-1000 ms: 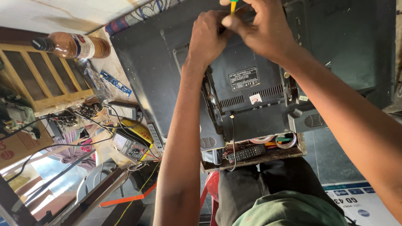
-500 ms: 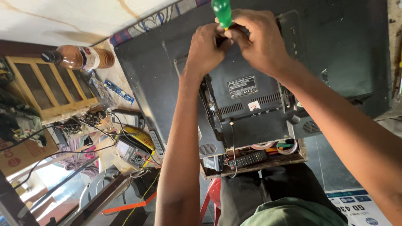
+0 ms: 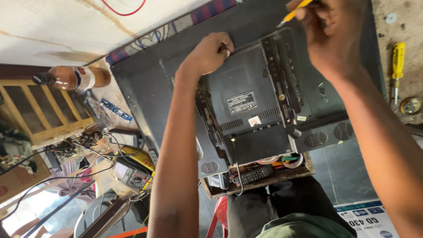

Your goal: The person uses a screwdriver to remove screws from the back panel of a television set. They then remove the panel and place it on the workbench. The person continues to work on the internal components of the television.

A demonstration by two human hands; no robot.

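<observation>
**Hands at the back of a flat television**

Nearest the camera, at 6 o'clock, a wooden tray (image 3: 264, 180) holds a black remote control (image 3: 253, 175) and rolls of tape. Beyond it the television (image 3: 246, 101) lies face down across the middle of the view on the bench (image 3: 53, 26): a black plastic back with a raised central housing, vent slots, a white label, round speaker grilles near its lower edge and a metal mounting rail running up its right side.

The left hand (image 3: 210, 52) rests at 12 o'clock on the upper left corner of the raised housing, fingers curled into a loose fist pressing on the plastic. The right hand (image 3: 332, 37), at 1 o'clock, has its fingers clenched round a yellow-handled screwdriver (image 3: 293, 14), whose tip is hidden.

At 9 o'clock lies a brown bottle (image 3: 72, 78); at 3 o'clock, a second yellow screwdriver (image 3: 398, 59).

Half a second ago the two hands were together at the top edge, with a green handle showing; now they are apart.
</observation>
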